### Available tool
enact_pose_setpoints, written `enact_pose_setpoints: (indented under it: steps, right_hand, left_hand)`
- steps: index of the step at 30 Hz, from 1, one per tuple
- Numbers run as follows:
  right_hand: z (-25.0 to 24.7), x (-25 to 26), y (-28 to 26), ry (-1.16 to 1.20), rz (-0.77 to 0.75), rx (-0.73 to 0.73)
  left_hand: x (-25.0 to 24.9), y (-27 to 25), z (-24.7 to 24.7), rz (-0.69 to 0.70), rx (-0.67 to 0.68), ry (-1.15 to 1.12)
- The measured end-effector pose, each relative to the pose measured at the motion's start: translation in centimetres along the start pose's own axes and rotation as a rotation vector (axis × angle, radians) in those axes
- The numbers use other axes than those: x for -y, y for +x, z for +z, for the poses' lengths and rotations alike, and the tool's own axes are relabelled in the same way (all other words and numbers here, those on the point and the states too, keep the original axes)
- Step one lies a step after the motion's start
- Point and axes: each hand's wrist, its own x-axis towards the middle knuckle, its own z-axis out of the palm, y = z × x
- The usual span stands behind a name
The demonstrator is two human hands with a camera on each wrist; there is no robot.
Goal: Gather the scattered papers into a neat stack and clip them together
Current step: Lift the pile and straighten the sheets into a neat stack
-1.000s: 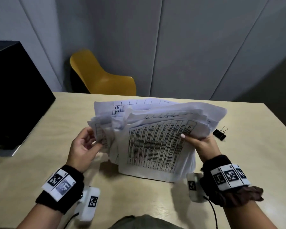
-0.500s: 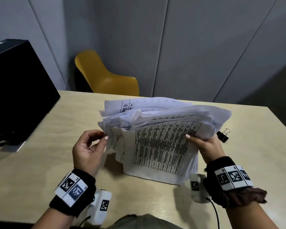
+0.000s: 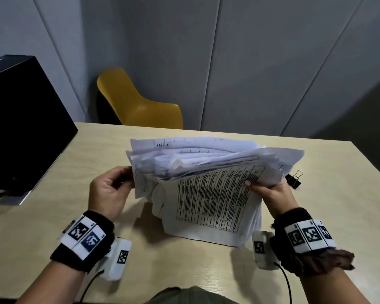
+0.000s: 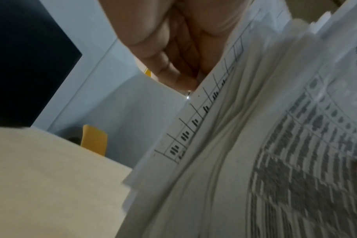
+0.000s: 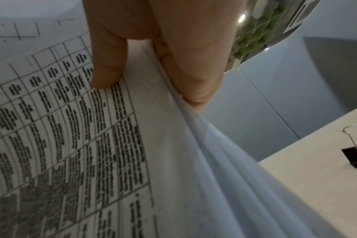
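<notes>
Papers point(image 3: 208, 194) frame centre, standing ragged on desk point(image 3: 316, 216); right hand point(image 3: 270, 191) pinching right edge, left hand point(image 3: 110, 191) fingers curled at left edge. Squaring step; next: tap flush, grab binder clip point(image 3: 293, 179) centre right.

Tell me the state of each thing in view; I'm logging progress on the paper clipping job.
papers: held on edge on the table, uneven, unclipped.
binder clip: lying on the table right of the papers, unused.
right hand: pinches the papers' right edge.
left hand: fingers curled at the papers' left edge; grip unclear.
</notes>
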Motion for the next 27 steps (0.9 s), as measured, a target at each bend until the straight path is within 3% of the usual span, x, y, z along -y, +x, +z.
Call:
enact_pose_setpoints:
  steps: [4, 7, 12, 15, 20, 27]
  right_hand:
    - [-0.1, 0.3, 0.0, -0.026, -0.004, 0.042]
    - [-0.1, 0.2, 0.0, -0.025, -0.014, 0.032]
    - [-0.1, 0.1, 0.0, -0.012, -0.041, 0.02]
    - [-0.1, 0.3, 0.1, -0.002, -0.043, 0.047]
    - [0.2, 0.6, -0.2, 0.015, -0.042, 0.094]
    - [0.1, 1.5, -0.1, -0.17, -0.042, 0.171]
  left_hand:
    - [-3.6, 1.7, -1.0, 0.133, 0.121, -0.093]
    - [-4.5, 2.3, -1.4, 0.053, 0.166, -0.209]
    - [-3.3, 2.1, -1.2, -0.094, 0.101, -0.411]
    - [-4.5, 2.5, -1.2, -0.031, 0.062, -0.362]
    - [-7.1, 2.9, -0.4, 0.144, 0.114, -0.133]
    - [-13.1, 4.1, -0.5, 0.339, 0.188, -0.03]
